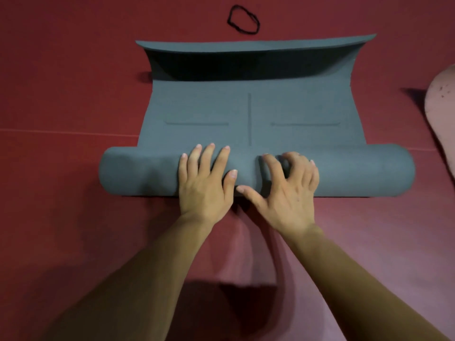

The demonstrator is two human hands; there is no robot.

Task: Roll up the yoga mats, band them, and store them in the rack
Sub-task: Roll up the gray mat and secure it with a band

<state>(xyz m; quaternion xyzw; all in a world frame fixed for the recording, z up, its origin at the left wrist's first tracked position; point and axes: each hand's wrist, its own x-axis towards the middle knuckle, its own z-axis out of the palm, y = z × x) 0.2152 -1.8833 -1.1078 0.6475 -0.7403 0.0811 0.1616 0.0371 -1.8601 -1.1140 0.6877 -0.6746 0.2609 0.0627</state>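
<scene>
A grey-blue yoga mat [248, 112] lies on the red floor, most of it wound into a thick roll [138, 171] near me. Its short flat part carries faint line markings, and its far end curls upward. My left hand [205, 178] rests flat on top of the roll with straight fingers. Just right of it, my right hand [285, 185] presses on the roll with bent fingers and its thumb spread toward the left hand. A black elastic band [243, 19] lies loose on the floor beyond the mat's far end.
The red floor [61, 94] surrounds the mat on all sides, with a thin seam line running across it at the left. A pale pinkish object [443, 119] shows at the right edge. No rack is in view.
</scene>
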